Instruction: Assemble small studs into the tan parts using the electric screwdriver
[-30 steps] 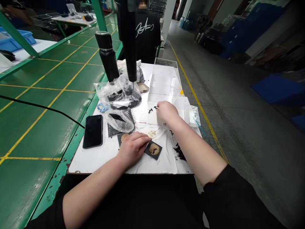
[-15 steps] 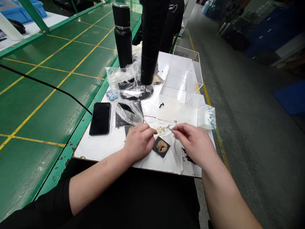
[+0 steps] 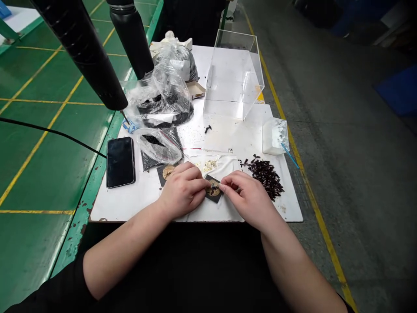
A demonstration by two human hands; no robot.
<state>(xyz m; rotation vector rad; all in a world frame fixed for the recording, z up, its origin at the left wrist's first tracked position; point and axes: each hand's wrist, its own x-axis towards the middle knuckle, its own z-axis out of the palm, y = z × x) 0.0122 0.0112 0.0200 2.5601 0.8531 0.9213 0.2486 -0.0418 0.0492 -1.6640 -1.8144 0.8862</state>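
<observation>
Head view: both hands meet at the table's near edge.
Left hand (image 3: 182, 187): curled, fingertips pinching the black square pad (image 3: 213, 188) at its 9 o'clock edge.
Right hand (image 3: 247, 195): fingertips pinched on the pad's gold disc from 3 o'clock.
Pad: lies on a white cloth (image 3: 218, 208).
Dark small parts (image 3: 265, 176): heaped at the right hand's 1 o'clock.
Phone (image 3: 120, 161): at 9 o'clock, on the table (image 3: 137, 200).
Clear box (image 3: 234, 76): at 12 o'clock, far.
</observation>
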